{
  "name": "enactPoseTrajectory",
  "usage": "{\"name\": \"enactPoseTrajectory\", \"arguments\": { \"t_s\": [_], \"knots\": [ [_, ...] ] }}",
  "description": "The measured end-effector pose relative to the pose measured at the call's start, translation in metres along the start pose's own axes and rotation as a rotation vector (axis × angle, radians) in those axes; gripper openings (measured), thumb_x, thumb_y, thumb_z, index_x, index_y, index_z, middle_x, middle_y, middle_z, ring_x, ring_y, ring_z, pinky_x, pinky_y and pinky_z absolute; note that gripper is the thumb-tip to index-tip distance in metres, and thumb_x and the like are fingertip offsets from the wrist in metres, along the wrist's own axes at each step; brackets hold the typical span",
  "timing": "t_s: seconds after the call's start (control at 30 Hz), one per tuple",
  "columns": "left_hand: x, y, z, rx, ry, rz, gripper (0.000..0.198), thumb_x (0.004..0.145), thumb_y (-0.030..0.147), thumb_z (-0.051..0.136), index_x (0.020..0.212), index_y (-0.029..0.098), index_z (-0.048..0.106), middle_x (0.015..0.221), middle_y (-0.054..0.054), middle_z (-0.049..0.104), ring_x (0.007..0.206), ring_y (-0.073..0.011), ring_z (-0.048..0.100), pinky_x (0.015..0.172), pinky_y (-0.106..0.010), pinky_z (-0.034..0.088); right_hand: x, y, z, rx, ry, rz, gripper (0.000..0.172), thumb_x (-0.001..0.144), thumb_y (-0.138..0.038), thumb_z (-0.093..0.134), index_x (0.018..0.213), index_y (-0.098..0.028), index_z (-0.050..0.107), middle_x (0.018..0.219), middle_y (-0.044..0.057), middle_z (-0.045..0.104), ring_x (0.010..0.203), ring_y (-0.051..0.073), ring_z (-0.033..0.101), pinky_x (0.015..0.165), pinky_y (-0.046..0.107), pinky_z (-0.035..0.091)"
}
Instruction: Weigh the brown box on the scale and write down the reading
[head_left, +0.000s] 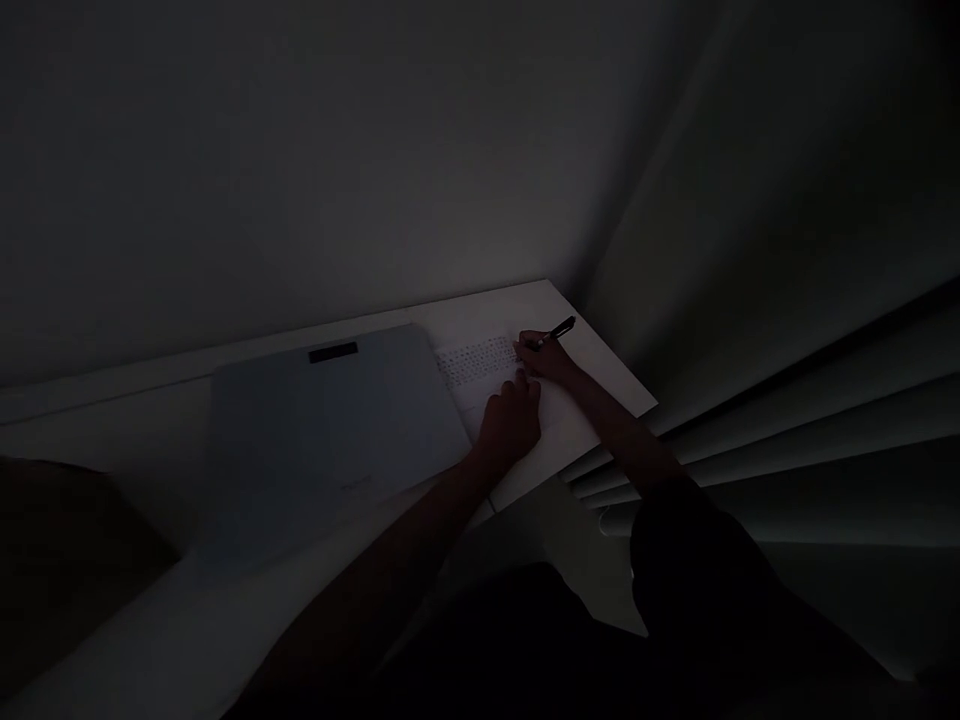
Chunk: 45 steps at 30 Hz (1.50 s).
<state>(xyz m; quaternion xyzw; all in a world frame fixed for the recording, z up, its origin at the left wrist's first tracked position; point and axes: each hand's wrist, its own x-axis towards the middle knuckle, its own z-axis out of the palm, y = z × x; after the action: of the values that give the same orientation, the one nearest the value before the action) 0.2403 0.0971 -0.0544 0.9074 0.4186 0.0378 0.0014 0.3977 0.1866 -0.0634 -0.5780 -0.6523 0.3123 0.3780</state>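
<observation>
My right hand is closed around a dark pen, whose upper end slants up to the right. Its tip is hidden by my fingers, which lie at the right end of several rows of handwriting. The writing covers the upper part of a white sheet of paper. Just below, my left hand rests on the sheet with its fingers curled in and its knuckles up. Nothing shows in that hand, and its palm side is out of sight.
A large flat blue-grey panel with a dark label lies left of the paper and touches or overlaps its edge. The white desk meets a wall behind. Curtain folds hang at the right. The room is very dim.
</observation>
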Motion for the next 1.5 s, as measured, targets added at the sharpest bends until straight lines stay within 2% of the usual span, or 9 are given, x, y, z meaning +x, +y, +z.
{"name": "enactPoseTrajectory", "arguments": {
  "t_s": [0.4, 0.67, 0.83, 1.07, 1.23, 1.5],
  "knots": [
    [0.001, 0.001, 0.002, -0.011, 0.036, 0.001, 0.044, 0.094, 0.014, 0.034, 0.134, 0.008, 0.049, 0.151, -0.021, 0.038, 0.108, -0.0304, 0.055, 0.074, -0.038, 0.053, 0.002, 0.009, 0.001, -0.009, -0.001, -0.065, 0.03, 0.082, -0.039, 0.049, 0.063, -0.019, 0.04, 0.055, -0.003, 0.041, 0.052, 0.011, 0.041, 0.051, 0.024, 0.032],
    [0.0, -0.001, -0.001, -0.026, 0.02, 0.002, 0.042, 0.094, 0.014, 0.035, 0.133, 0.009, 0.05, 0.151, -0.021, 0.038, 0.11, -0.0304, 0.055, 0.077, -0.039, 0.053, 0.001, 0.011, 0.0, 0.071, 0.021, -0.01, 0.03, 0.083, -0.042, 0.052, 0.066, -0.019, 0.044, 0.048, -0.005, 0.041, 0.041, 0.011, 0.04, 0.043, 0.023, 0.029],
    [0.001, 0.0, -0.002, -0.02, 0.006, 0.0, 0.043, 0.094, 0.015, 0.036, 0.135, 0.008, 0.049, 0.153, -0.022, 0.036, 0.112, -0.0311, 0.054, 0.077, -0.039, 0.053, -0.003, 0.005, -0.002, 0.033, -0.025, -0.05, 0.031, 0.086, -0.043, 0.052, 0.067, -0.018, 0.047, 0.05, -0.003, 0.046, 0.046, 0.011, 0.044, 0.049, 0.023, 0.035],
    [0.001, 0.0, 0.003, -0.017, 0.027, 0.005, 0.043, 0.094, 0.015, 0.035, 0.134, 0.008, 0.05, 0.152, -0.022, 0.037, 0.109, -0.0311, 0.055, 0.074, -0.039, 0.053, -0.002, 0.008, -0.001, 0.025, -0.024, -0.08, 0.035, 0.085, -0.048, 0.052, 0.067, -0.018, 0.045, 0.056, -0.002, 0.046, 0.055, 0.012, 0.045, 0.054, 0.024, 0.035],
    [0.002, 0.0, 0.001, -0.012, 0.01, 0.0, 0.043, 0.095, 0.015, 0.034, 0.135, 0.008, 0.048, 0.153, -0.022, 0.036, 0.11, -0.0309, 0.054, 0.075, -0.039, 0.053, 0.0, 0.009, -0.001, 0.001, -0.031, -0.095, 0.034, 0.083, -0.044, 0.052, 0.063, -0.018, 0.042, 0.056, -0.002, 0.042, 0.055, 0.012, 0.042, 0.054, 0.024, 0.033],
    [0.001, 0.0, 0.0, -0.03, -0.003, 0.005, 0.045, 0.094, 0.016, 0.036, 0.137, 0.008, 0.047, 0.153, -0.022, 0.035, 0.111, -0.0313, 0.054, 0.077, -0.04, 0.053, -0.001, 0.005, 0.001, 0.035, 0.02, -0.014, 0.03, 0.088, -0.038, 0.051, 0.066, -0.019, 0.044, 0.049, -0.003, 0.044, 0.045, 0.011, 0.042, 0.048, 0.024, 0.034]
  ]
}}
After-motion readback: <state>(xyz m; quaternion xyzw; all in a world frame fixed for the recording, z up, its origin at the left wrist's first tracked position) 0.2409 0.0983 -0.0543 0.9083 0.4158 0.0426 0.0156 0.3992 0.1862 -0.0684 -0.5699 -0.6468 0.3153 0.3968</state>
